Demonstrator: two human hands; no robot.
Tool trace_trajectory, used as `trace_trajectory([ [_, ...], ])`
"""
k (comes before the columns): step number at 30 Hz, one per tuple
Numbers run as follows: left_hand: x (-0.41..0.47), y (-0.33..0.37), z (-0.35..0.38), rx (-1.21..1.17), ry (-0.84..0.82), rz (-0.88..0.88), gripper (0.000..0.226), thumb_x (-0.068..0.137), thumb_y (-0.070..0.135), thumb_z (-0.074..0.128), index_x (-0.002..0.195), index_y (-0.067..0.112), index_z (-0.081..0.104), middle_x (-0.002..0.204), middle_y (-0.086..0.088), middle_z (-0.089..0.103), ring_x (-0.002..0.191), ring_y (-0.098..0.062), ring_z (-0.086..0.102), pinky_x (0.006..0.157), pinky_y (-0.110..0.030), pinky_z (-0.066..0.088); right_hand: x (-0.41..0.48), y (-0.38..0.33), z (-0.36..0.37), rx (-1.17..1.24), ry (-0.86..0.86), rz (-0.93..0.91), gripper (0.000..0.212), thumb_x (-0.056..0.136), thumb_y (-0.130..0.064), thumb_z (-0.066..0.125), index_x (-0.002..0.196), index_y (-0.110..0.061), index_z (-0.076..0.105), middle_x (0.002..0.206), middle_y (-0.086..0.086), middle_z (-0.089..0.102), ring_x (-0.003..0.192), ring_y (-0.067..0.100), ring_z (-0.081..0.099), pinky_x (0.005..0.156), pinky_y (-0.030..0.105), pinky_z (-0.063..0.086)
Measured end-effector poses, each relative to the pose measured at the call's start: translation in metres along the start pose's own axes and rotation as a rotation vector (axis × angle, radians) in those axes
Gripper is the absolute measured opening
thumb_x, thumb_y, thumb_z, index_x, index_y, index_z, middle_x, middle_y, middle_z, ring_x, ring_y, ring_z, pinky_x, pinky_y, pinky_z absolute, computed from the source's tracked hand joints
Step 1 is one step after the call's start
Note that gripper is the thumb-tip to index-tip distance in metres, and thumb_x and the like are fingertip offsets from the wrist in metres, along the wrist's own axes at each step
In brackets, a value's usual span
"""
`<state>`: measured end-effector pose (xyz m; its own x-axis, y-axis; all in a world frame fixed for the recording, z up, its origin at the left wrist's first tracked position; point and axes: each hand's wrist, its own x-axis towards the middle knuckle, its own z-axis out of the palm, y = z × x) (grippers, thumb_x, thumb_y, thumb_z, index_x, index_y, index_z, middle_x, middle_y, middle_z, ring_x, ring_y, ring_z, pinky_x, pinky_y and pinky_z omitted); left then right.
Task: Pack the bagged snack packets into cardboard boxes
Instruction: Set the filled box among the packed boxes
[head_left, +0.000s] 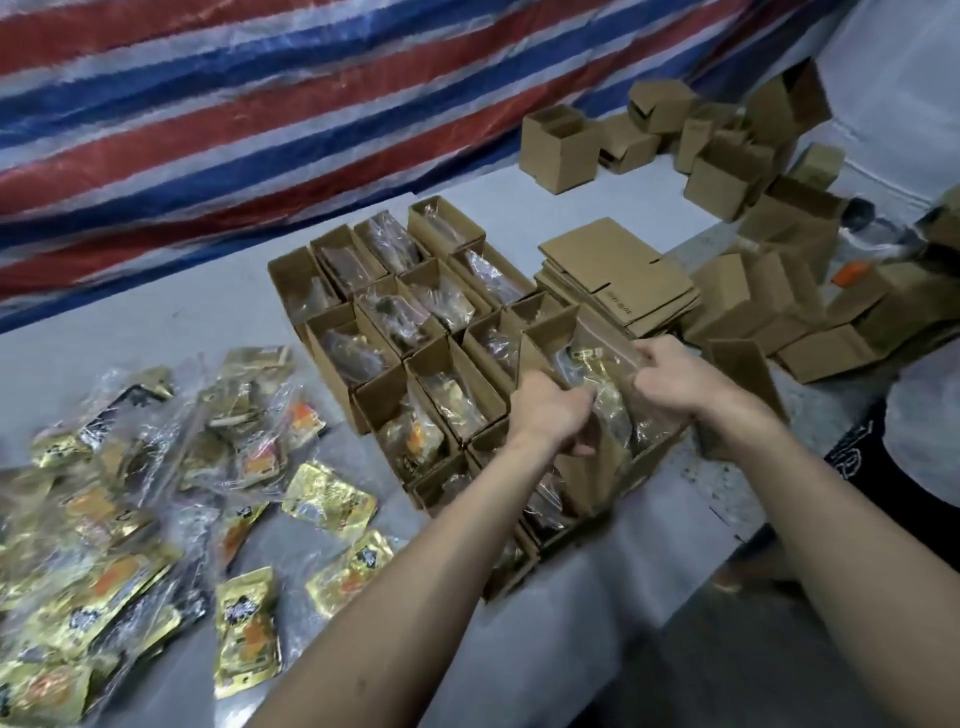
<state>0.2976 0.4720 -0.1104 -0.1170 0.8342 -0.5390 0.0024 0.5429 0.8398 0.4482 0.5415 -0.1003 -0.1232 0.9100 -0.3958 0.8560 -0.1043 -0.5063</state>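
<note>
With our left hand (550, 410) and right hand (675, 379) both gripping the clear bag of snack packets (602, 376) – right of frame centre, partly inside an open cardboard box (652, 460) – we should squeeze it narrow and feed it straight down.

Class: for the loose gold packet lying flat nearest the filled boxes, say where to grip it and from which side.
Probably pinch the gold packet by its right edge, coming from above: it lies flat, and that edge faces bare table, not the pile.

Dim, soft, wide-angle edge distortion.
</note>
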Motion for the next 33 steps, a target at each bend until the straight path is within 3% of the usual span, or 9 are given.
trace_trajectory([
  [6, 0.046, 0.013, 0.034, -0.016, -0.061, -0.041, 0.014, 0.092, 0.017, 0.066, 0.085, 0.008, 0.058, 0.104, -0.016, 0.068, 0.080, -0.030, 0.074, 0.069, -0.041, 0.063, 0.044, 0.032, -0.023, 0.033, -0.006, 0.019, 0.033, 0.092, -0.005, 0.053, 0.120, -0.019, 0.064, 0.093, 0.012, 0.073, 0.081, 0.028, 0.072, 0.072, 0.041, 0.059],
  [10, 0.072, 0.018, 0.057, 0.038, -0.075, -0.070, 0.014, 0.096, 0.015, 0.062, 0.100, 0.002, 0.062, 0.107, -0.021, 0.068, 0.082, -0.032, 0.074, 0.067, -0.037, 0.063, 0.068, 0.050, -0.029, 0.049, 0.018, 0.025, 0.040, 0.093, -0.004, 0.048, 0.126, -0.023, 0.061, 0.086, 0.011, 0.072, 0.064, 0.024, 0.065, 0.055, 0.032, 0.051],
  [13, 0.087, 0.020, 0.069, 0.064, -0.080, -0.085, 0.018, 0.096, 0.015, 0.061, 0.107, 0.000, 0.062, 0.108, -0.022, 0.068, 0.082, -0.032, 0.074, 0.064, -0.035, 0.062, 0.079, 0.062, -0.030, 0.068, 0.027, 0.042, 0.044, 0.093, -0.006, 0.049, 0.133, -0.024, 0.058, 0.086, 0.007, 0.071, 0.066, 0.023, 0.066, 0.056, 0.030, 0.051],
  [18, 0.104, 0.020, 0.088, 0.067, -0.111, -0.105, 0.026, 0.098, 0.016, 0.059, 0.118, 0.000, 0.056, 0.111, -0.021, 0.066, 0.084, -0.031, 0.074, 0.071, -0.037, 0.063, 0.089, 0.077, -0.034, 0.038, 0.069, 0.068, 0.039, 0.093, -0.007, 0.050, 0.125, -0.028, 0.061, 0.086, 0.003, 0.069, 0.072, 0.023, 0.067, 0.058, 0.030, 0.048],
  [24, 0.110, 0.012, 0.098, 0.029, -0.128, -0.100, 0.036, 0.096, 0.016, 0.061, 0.125, 0.003, 0.045, 0.114, -0.019, 0.065, 0.087, -0.030, 0.073, 0.069, -0.037, 0.063, 0.095, 0.093, -0.034, 0.037, 0.069, 0.101, 0.041, 0.097, -0.010, 0.051, 0.135, -0.026, 0.056, 0.094, 0.002, 0.066, 0.073, 0.020, 0.064, 0.056, 0.027, 0.044],
  [29, 0.106, 0.010, 0.099, -0.012, -0.072, -0.108, 0.045, 0.094, 0.022, 0.065, 0.126, 0.012, 0.036, 0.123, -0.015, 0.057, 0.093, -0.031, 0.070, 0.068, -0.038, 0.063, 0.100, 0.095, -0.034, 0.040, 0.050, 0.070, 0.033, 0.095, -0.012, 0.052, 0.121, -0.030, 0.061, 0.096, 0.002, 0.068, 0.082, 0.022, 0.067, 0.066, 0.033, 0.052],
  [33, 0.103, 0.005, 0.095, -0.029, -0.062, -0.131, 0.049, 0.095, 0.023, 0.065, 0.128, 0.014, 0.030, 0.119, -0.014, 0.059, 0.095, -0.031, 0.070, 0.066, -0.033, 0.062, 0.102, 0.097, -0.029, 0.065, 0.006, 0.054, 0.035, 0.094, -0.012, 0.054, 0.122, -0.031, 0.060, 0.094, 0.004, 0.068, 0.080, 0.024, 0.068, 0.061, 0.031, 0.052],
])
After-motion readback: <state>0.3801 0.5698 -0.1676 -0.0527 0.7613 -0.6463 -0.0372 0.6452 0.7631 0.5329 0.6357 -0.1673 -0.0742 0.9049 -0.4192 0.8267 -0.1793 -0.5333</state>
